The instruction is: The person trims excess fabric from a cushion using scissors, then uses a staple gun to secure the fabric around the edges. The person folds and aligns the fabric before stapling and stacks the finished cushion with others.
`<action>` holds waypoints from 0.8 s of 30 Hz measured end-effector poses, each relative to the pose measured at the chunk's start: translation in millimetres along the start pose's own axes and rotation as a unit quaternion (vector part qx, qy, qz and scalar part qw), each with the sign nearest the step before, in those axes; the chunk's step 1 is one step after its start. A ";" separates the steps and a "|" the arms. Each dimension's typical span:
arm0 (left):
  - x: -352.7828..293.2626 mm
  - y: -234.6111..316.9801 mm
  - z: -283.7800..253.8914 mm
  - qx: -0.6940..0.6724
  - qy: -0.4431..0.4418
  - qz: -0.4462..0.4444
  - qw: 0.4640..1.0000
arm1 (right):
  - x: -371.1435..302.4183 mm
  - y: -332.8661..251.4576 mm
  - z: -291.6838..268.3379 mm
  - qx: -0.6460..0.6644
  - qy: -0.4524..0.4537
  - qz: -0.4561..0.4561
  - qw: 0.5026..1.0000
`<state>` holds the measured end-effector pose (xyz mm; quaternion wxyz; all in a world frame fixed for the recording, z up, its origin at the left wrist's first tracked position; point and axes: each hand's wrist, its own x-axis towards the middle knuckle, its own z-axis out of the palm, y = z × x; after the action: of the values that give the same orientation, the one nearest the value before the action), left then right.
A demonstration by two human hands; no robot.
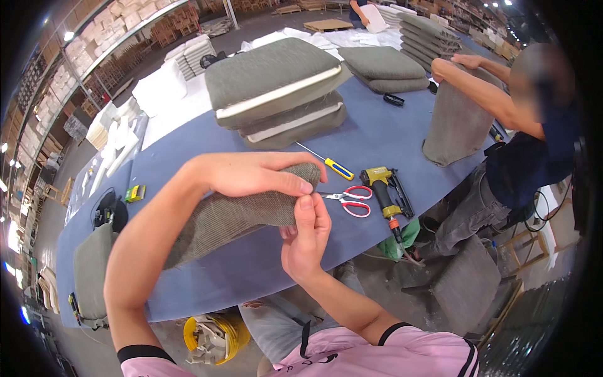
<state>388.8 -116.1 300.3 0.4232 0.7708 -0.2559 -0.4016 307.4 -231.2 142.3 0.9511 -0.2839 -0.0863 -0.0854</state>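
Observation:
A grey-green fabric-covered cushion is held up on edge above the blue table. My left hand reaches over its top, fingers curled round the far corner. At that same corner my right hand pinches the fabric edge, its thumb almost meeting my left thumb. What lies under the fingertips is hidden. Just behind my right hand, scissors with red and white handles rest on the table, partly covered by my fingers. A screwdriver with a yellow and blue handle lies beyond my hands.
A nail gun with its hose lies right of the scissors. Stacked cushions stand on the far side of the blue table. At the right, another person handles a grey cushion cover. A yellow bucket of scraps sits below the near edge.

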 end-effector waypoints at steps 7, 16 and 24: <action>29.5 -12.9 -69.4 -0.070 -0.055 -0.031 0.996 | 68.2 5.7 -29.6 -0.062 -0.111 0.046 0.991; 41.0 -12.5 -127.3 -0.020 -0.090 -0.082 0.992 | 128.0 30.9 -17.9 -0.137 -0.175 -0.093 0.971; 47.0 -11.1 -121.8 0.115 -0.081 -0.063 0.988 | 129.5 37.5 -43.7 -0.159 -0.216 -0.142 0.953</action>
<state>517.0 -90.6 310.7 0.2836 0.7937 -0.2847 -0.4567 446.0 -239.2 114.1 0.8305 -0.4278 -0.3143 -0.1684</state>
